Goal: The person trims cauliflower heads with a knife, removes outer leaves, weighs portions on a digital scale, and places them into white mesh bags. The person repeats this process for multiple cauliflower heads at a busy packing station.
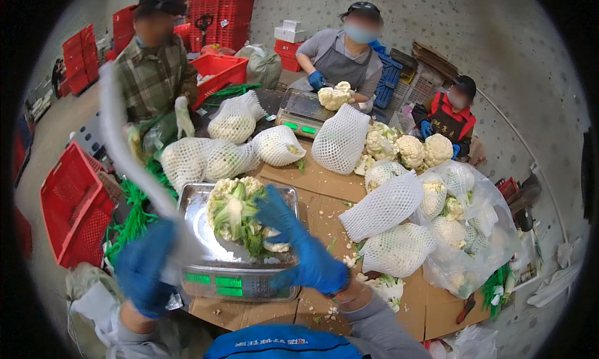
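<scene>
A cauliflower (235,209) with cut stalk and green leaves lies stem up on the steel pan of a digital scale (196,237). My right hand (299,249), in a blue glove, is spread open at its right side, fingertips by the leaves; whether they touch it I cannot tell. My left hand (146,268), also gloved in blue and blurred, grips a white foam net sleeve (140,172) that streaks up past the scale's left side. Below the pan, the scale's green displays are lit.
Foam-netted cauliflowers (280,146) lie behind the scale. To the right are netted heads (381,207), bare cauliflowers (412,151) and a clear bag (491,251) of more. Co-workers stand across the cardboard-covered table (327,186), one at a second scale (299,108). Red crates (77,209) and green ties (135,202) are left.
</scene>
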